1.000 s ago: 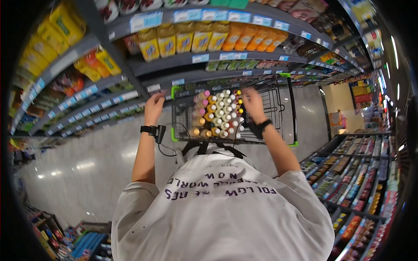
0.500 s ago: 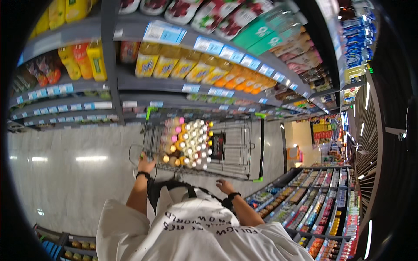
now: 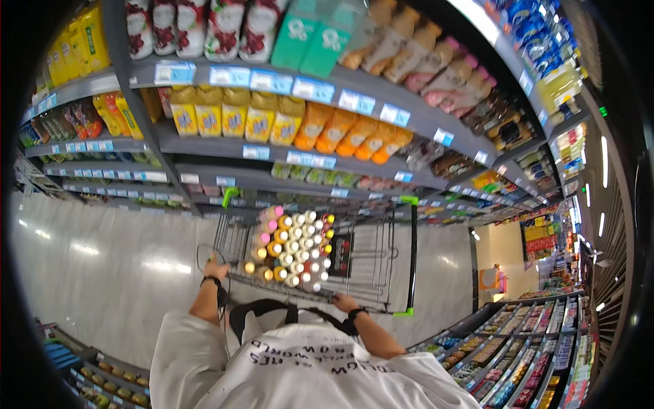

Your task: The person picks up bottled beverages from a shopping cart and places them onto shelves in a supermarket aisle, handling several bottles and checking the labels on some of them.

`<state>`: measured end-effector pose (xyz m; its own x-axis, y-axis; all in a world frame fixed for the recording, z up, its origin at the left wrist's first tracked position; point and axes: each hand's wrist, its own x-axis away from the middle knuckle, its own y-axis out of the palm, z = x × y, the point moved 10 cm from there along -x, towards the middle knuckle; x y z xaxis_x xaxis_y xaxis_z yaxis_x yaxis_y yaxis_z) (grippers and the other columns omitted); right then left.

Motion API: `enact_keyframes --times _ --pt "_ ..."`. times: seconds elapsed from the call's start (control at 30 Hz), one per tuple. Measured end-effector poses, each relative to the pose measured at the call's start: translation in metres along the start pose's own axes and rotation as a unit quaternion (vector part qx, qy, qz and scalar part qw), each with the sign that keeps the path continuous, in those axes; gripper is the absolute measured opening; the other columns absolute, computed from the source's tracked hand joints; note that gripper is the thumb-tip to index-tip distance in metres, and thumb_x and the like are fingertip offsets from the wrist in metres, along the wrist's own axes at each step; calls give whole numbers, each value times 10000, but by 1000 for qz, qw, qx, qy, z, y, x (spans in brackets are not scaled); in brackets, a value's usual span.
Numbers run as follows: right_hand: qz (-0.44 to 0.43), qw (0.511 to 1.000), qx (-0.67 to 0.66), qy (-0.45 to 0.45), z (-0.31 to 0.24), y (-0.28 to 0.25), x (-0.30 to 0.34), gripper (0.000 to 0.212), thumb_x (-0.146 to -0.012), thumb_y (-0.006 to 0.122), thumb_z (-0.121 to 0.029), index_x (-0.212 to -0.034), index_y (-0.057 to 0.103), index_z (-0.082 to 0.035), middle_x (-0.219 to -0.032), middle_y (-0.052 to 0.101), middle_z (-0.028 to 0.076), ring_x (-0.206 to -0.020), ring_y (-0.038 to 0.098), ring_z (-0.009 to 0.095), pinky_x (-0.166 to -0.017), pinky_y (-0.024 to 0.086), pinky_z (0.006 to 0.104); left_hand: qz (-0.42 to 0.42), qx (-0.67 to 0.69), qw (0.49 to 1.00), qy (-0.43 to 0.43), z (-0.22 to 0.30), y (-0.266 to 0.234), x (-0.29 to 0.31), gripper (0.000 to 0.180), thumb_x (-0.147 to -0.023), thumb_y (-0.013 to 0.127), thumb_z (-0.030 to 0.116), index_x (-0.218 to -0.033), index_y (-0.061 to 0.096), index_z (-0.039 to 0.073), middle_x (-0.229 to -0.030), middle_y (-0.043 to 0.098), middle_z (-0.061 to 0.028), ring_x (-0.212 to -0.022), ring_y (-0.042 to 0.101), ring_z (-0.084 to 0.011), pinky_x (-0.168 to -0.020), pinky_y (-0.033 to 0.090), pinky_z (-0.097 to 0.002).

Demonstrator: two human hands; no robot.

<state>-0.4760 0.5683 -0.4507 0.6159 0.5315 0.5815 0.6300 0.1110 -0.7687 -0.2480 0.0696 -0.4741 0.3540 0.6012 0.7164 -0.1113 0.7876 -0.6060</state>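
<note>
A wire shopping cart (image 3: 371, 281) stands sideways in front of me, with green corner pieces. Packed together in its left and middle part are several small bottles (image 3: 294, 249) with white, pink, orange and yellow caps. My left hand (image 3: 216, 266) is closed on the cart's near left corner, beside a thin dark loop. My right hand (image 3: 346, 303) has its fingers curled over the cart's near side rim, to the right of the bottles. The fingertips of both hands are small and partly hidden.
Beyond the cart runs a tall drink shelf (image 3: 225, 144) with yellow bottles (image 3: 234, 112), orange bottles (image 3: 347, 131) and price tags. Another stocked shelf (image 3: 507, 341) stands at the near right, and a low one (image 3: 112, 382) at the near left. Grey floor (image 3: 102, 252) extends left.
My right hand has come down onto the cart's near rim, from just off it. The left hand stays on the cart. The far shelf appears shifted left as my view turned.
</note>
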Motion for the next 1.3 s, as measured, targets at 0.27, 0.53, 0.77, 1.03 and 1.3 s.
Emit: enact_keyframes --times 0.27,0.53,0.77,1.03,1.3 --pt "-13 998 -49 -36 11 -60 7 335 -859 581 -361 -1028 691 -93 -968 688 197 -928 641 401 -817 510 486 2 1 999 52 45 20 5 912 -730 695 465 -1490 348 98 -1266 595 -249 -1177 572 -377 -982 473 -424" --pt "1 981 -129 -147 -106 -72 -43 277 -859 618 -276 -1036 675 -71 -919 677 197 -880 648 377 -769 512 423 -14 -177 984 16 66 53 38 989 -844 579 508 -1545 76 23 -1482 363 -280 -1209 562 -337 -970 501 -392" --pt "-79 972 -128 -182 -230 -13 -130 450 -843 619 -273 -1261 571 -113 -1110 658 210 -1037 619 384 -874 497 466 38 -177 977 113 59 45 37 880 -811 628 437 -1457 280 -51 -1257 558 -296 -1104 594 -403 -947 497 -437" --pt "-304 952 -28 -31 -268 72 -162 683 -778 675 -365 -1374 463 -109 -1151 656 201 -909 678 315 -772 527 398 -97 -142 972 162 54 45 25 844 -818 606 419 -1468 282 -12 -1247 586 -259 -1109 599 -387 -935 497 -432" --pt "-184 973 -136 14 -246 74 -168 559 -785 654 -321 -1286 535 -104 -1207 642 179 -1114 601 369 -938 471 418 -90 -140 967 193 50 42 27 807 -853 570 321 -1466 218 -68 -1226 567 -302 -1082 589 -428 -912 493 -458"
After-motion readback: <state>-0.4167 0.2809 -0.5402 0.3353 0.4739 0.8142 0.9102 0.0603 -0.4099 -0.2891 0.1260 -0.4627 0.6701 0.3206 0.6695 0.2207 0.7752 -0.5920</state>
